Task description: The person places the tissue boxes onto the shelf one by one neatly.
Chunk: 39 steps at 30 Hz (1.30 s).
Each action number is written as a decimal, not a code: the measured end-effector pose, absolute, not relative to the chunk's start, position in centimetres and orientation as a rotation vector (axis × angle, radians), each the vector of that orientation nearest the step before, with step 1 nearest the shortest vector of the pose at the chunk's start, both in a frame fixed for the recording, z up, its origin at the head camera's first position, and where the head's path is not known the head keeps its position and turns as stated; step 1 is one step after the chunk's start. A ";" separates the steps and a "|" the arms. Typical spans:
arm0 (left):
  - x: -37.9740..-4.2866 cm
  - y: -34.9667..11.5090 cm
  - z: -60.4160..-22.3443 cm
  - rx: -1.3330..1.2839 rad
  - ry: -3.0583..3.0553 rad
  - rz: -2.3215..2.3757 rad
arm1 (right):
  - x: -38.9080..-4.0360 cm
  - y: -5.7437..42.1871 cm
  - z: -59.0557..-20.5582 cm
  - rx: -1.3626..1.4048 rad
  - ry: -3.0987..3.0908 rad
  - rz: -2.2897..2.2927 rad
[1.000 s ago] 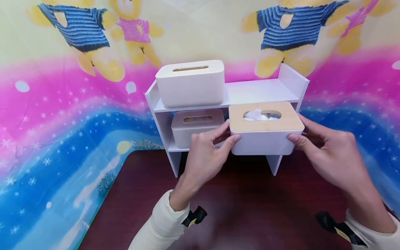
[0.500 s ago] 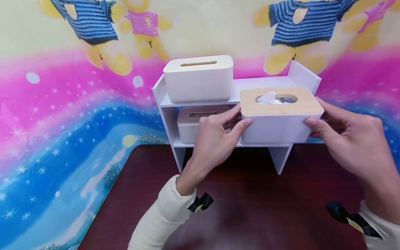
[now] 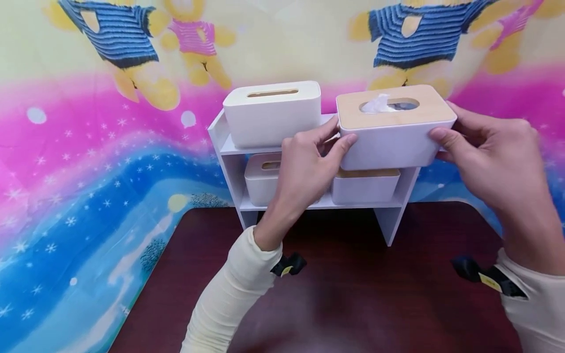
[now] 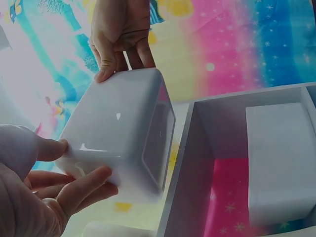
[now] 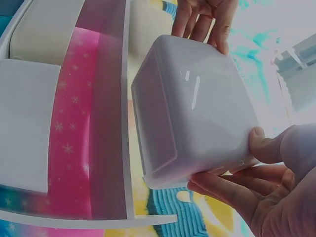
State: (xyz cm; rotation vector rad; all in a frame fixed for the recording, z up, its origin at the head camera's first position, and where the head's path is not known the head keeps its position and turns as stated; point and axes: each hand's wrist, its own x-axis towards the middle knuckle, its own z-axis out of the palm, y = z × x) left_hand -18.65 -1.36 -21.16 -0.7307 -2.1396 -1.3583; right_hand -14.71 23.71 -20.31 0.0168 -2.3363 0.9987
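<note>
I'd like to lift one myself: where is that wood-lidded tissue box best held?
By its two short ends, one hand from each side, as the left hand and right hand hold the tissue box now. Its white walls are smooth and wide, so fingers pressing opposite ends probably keep it level and the lid slot free.

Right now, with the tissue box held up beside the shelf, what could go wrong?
The tissue box is held only at its two ends by the left hand and right hand, so its glossy white sides might slip.

It hangs close to the other box on the top shelf; a sideways move could knock that one.

Its bottom is near the shelf edge and may catch there, tilting the box.
</note>
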 end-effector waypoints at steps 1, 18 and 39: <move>-18.9 -1.3 -21.0 -0.717 -2.147 -1.366 | -15.1 23.6 -20.1 0.016 -2.334 1.018; -23.6 0.9 -19.5 -0.555 -2.248 -1.166 | -20.5 24.6 -19.0 -0.010 -2.240 1.356; -25.1 2.0 -19.7 -0.473 -2.313 -1.062 | -22.5 23.8 -18.8 -0.111 -2.381 1.288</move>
